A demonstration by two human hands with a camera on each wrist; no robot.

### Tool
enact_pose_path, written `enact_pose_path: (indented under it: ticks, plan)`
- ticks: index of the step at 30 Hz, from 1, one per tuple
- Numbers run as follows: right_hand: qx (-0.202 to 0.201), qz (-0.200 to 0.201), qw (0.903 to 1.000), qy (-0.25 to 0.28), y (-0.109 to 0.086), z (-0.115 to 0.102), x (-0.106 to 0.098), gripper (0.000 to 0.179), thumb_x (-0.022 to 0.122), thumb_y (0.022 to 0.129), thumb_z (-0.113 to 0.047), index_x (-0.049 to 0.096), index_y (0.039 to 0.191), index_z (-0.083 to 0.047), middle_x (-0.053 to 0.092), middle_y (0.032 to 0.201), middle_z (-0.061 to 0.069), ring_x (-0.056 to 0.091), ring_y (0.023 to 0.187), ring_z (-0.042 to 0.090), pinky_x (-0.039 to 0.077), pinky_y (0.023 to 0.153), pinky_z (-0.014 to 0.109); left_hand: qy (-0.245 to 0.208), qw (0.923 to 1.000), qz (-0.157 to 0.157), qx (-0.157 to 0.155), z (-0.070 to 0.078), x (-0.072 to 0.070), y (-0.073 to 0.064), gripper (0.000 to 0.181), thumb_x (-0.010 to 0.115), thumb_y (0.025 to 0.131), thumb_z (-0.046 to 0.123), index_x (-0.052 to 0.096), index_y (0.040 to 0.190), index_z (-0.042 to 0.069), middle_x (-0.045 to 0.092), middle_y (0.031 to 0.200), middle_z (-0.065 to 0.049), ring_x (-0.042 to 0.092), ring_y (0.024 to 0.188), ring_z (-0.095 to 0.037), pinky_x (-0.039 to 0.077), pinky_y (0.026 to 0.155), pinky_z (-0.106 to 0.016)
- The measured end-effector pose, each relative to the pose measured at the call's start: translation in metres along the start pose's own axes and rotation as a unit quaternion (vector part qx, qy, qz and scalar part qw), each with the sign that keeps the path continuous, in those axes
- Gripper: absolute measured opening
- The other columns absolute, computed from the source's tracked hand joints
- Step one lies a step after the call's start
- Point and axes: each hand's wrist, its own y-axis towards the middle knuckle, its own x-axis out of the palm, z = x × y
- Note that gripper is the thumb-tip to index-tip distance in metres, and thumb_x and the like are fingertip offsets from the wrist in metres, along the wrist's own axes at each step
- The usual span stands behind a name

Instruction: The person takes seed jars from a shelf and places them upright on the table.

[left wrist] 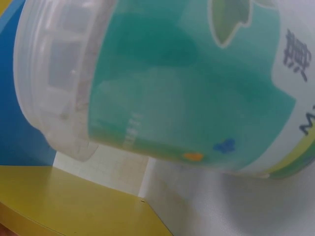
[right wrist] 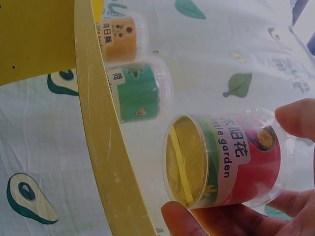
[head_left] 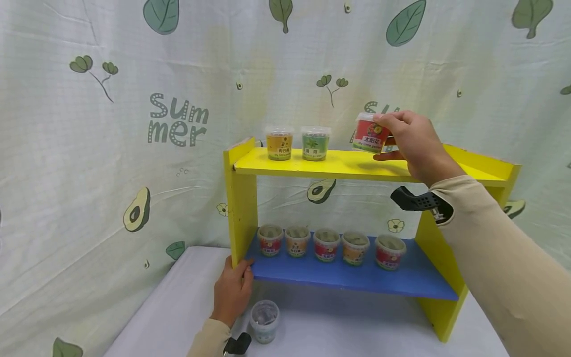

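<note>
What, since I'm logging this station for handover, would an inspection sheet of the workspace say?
Surface: white table, bearing a yellow-and-blue two-tier shelf.
Job's things: round clear-plastic cup with a red label, held above the yellow upper board; similar orange-labelled cup and green-labelled cup standing on that board; five red- or orange-labelled cups on the blue lower board; second green-labelled cup on the table.
Clutter: nothing seen.
Grippers: left hand grips the shelf's left side; right hand holds the raised cup.
Cables: nothing seen.
Surroundings: pale fabric backdrop printed with leaves and avocados.

Facing you, a pale, creased cloth backdrop (head_left: 67, 173) hangs across the far side and the left, printed with avocados (head_left: 139, 209), leaves (head_left: 162, 16) and "summer" lettering (head_left: 182, 133); a white tabletop (head_left: 174, 302) lies nearer you.
</note>
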Motion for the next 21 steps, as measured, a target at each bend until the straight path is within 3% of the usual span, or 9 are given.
enact_pose_path:
  ticks: [21]
  plan:
    - [-0.047, 0.009, 0.9985, -0.025, -0.014, -0.004, 0.000, 0.064, 0.056, 0.085, -0.053, 0.044, 0.133, -0.012, 0.046, 0.126, 0.012, 0.049, 0.106, 0.028, 0.052, 0.069, 0.029, 0.007, 1.0000, -0.003, -0.006, 0.002, -0.001, -0.002, 0.019, 0.054, 0.088, 0.019, 0.067, 0.101, 0.018, 0.053, 0.105, -0.014, 0.060, 0.076, -0.025, 0.049, 0.057, -0.044]
